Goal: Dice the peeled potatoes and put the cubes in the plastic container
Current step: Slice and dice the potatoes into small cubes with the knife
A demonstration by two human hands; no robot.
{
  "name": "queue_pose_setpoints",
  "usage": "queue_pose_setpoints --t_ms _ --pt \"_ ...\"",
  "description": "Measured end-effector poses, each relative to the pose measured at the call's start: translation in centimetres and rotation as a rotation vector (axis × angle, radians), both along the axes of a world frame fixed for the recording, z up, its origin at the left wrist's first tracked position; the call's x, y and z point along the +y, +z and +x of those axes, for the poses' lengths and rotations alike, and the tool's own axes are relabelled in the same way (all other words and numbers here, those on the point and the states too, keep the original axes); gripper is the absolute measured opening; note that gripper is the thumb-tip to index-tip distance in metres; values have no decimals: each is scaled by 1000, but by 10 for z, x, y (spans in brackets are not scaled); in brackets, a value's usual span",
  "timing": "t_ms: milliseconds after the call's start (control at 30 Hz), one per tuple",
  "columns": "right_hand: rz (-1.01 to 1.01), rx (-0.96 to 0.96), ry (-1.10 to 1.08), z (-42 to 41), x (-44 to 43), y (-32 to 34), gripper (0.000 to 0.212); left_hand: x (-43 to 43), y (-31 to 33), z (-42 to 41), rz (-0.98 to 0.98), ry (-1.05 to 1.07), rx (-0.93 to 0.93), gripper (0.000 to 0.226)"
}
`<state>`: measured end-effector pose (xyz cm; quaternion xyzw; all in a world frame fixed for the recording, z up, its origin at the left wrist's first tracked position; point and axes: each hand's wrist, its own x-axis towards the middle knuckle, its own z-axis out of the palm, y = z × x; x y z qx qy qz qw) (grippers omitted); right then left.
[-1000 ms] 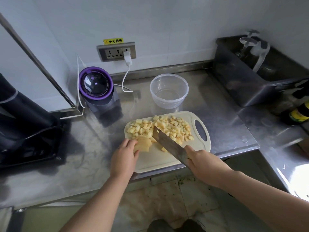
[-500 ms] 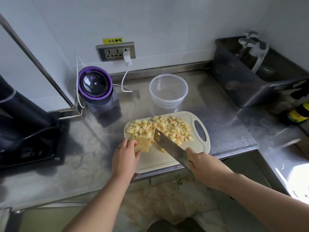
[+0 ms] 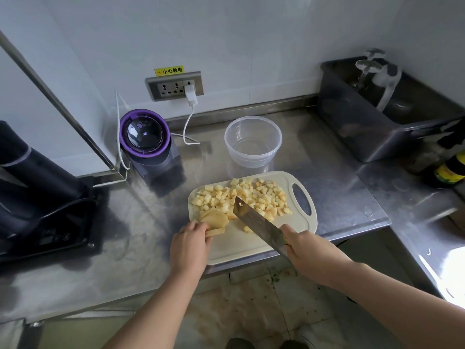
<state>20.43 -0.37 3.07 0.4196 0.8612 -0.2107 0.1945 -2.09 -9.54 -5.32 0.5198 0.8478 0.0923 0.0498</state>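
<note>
My left hand has slipped back, uncovering more potato slices; its fingers clasp their near end. My right hand grips the knife, cubes piled beyond its blade, container farther off.

Desk: brushed stainless steel, looking smeared and scuffed, throwing back dull reflections.
Cutting board: cream plastic, reading matt and smooth.
Plastic container: thin clear plastic, glossy, catching light along its rim.
Cleaver: bare steel blade, smooth, shining pale grey.
Potato cubes: pale yellow cut flesh, looking moist, some tinging pinkish-brown.
Potato slices: same flesh, showing smooth cut faces.
Small appliance: purple plastic ring framing a glossy dark dome that is mirroring the light.
Socket plate: brushed grey metal, carrying a glossy white plastic charger.
Metal tub: stainless, giving a dull sheen.
Floor: tiles looking stained and blotchy.
</note>
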Motion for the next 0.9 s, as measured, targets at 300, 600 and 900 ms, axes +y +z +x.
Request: queue_pose_setpoints --t_ms 300,600,900 --pt "-76 6 13 0 -7 -4 25 -4 18 23 18 98 -443 10" --pt "12 -74 -50 11 -6 -19 29 12 10 40 28 402 -956 44" --pt "53 13 -56 7 -14 -24 19 16 11 42 -157 211 -512 55"
